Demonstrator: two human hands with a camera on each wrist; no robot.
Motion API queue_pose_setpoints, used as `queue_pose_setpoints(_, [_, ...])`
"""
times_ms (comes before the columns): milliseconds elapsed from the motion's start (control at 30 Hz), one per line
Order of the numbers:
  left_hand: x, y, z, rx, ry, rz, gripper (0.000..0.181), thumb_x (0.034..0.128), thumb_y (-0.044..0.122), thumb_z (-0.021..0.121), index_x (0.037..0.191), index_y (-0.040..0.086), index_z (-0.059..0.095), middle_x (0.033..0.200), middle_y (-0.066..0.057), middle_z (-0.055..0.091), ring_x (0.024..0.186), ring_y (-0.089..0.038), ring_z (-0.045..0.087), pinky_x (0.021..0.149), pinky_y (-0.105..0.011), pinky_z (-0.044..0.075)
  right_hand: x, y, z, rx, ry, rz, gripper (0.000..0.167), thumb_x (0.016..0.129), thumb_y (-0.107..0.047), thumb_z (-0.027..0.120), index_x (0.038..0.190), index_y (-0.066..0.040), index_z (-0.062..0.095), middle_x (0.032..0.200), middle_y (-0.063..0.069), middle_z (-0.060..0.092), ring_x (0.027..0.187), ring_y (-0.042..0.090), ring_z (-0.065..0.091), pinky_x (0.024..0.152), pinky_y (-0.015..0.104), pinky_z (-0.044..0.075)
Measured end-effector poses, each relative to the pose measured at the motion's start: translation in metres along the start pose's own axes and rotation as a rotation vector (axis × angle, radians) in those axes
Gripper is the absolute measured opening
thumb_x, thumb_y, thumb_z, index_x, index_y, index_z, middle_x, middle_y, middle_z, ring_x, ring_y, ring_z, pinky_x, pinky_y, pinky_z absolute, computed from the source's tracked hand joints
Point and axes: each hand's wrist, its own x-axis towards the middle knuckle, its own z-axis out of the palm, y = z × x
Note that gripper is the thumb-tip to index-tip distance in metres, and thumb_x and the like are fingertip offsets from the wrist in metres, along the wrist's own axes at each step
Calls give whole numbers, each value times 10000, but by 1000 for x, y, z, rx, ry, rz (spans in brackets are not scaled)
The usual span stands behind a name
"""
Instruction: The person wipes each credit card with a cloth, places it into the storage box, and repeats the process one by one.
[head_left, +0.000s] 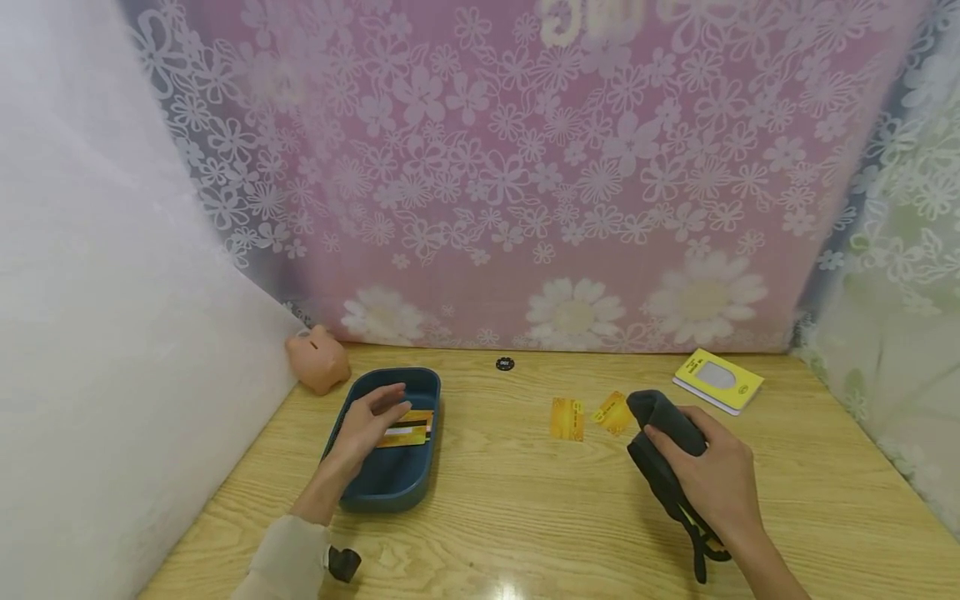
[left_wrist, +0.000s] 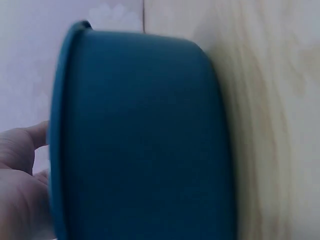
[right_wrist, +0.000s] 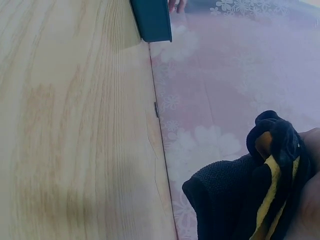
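Note:
My left hand (head_left: pixel 366 427) is over the blue tray (head_left: pixel 388 502), its fingers loosely extended beside yellow bank-style cards (head_left: pixel 405 432) that lie inside. No grip on a card shows there. In the left wrist view the side of the tray (left_wrist: pixel 140 135) covers part of this hand (left_wrist: pixel 20 185). On the right, my right hand (head_left: pixel 722 471) grips a dark cloth pouch-like item (head_left: pixel 663 421) above the table. The right wrist view shows yellow strips and a bunched, knotted end on this dark cloth (right_wrist: pixel 220 185); whether anything is inside is hidden.
Two yellow cards, one (head_left: pixel 567 419) flat and one (head_left: pixel 613 413) angled, lie between the hands. A yellow booklet (head_left: pixel 718 380) is at the back right, a black chip (head_left: pixel 505 364) at the back middle. Beyond the tray stands a pink piggy bank (head_left: pixel 319 361). Floral curtains (head_left: pixel 525 208) hang behind.

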Motion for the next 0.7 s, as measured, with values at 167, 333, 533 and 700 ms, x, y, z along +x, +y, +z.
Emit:
queue_pose_setpoints(167, [0,16,16,-11,-18,47,530,1025,305,692,1505,127,557,1479,-127,580,1372,-329,526,1124,-567,451,0,0,-1,5,-3,-1,411,938,-383,792,1213,-87,720,1059,216,744,779,274,713,527,251,538])
queue_pose_setpoints(333, [5,32,37,-29,-52,87,480,1019,244,702,1476,147,591,1428,-111,622,1318,-323,572,1104,-559,472,0,0,-1,2,-4,2,418,939,-384,791,1221,-85,717,1066,221,741,780,273,711,527,250,537])
queue_pose_setpoints(533, [12,49,66,-5,-113,131,438,1017,258,704,1440,177,623,1352,-75,676,1267,-308,602,1058,-539,509,-1,0,-1,6,-12,9,426,940,-391,789,1228,-86,716,1078,227,740,784,277,715,527,254,540])
queue_pose_setpoints(700, [17,56,96,-7,-181,149,418,1023,288,695,1421,173,637,1329,-64,685,1266,-296,606,1060,-517,516,-1,-2,-1,6,-10,14,428,941,-392,788,1229,-83,715,1073,227,741,775,272,713,525,257,540])
